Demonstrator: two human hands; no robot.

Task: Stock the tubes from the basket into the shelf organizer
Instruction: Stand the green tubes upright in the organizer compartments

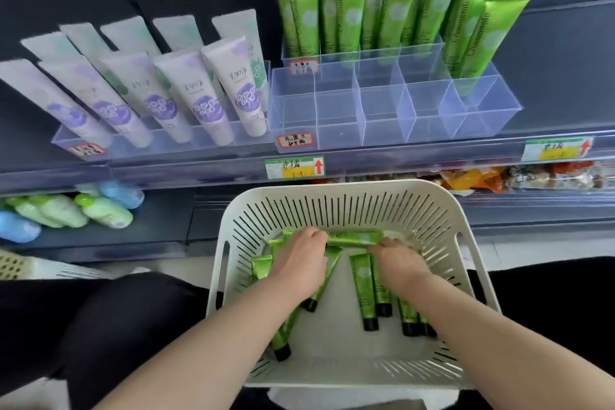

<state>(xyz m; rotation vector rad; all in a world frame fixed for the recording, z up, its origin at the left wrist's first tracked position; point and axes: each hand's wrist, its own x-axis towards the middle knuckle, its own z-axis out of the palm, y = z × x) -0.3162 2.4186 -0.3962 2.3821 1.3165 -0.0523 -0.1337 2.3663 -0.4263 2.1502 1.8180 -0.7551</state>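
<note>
Shelf organizer (339,123), clear and partitioned, sits upper centre of frame; stocked tubes (349,17), green, stand upright in its rear compartments and right end. Basket (332,188), white and slotted, sits lower centre, with loose tubes (362,289) lying flat on its floor. Your left hand (299,263) and right hand (399,263) curl around opposite ends of the crosswise tube (354,239) at the basket's far side.

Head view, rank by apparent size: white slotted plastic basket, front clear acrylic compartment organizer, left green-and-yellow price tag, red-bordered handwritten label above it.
1. white slotted plastic basket, though nearest the camera.
2. front clear acrylic compartment organizer.
3. left green-and-yellow price tag.
4. red-bordered handwritten label.
</note>
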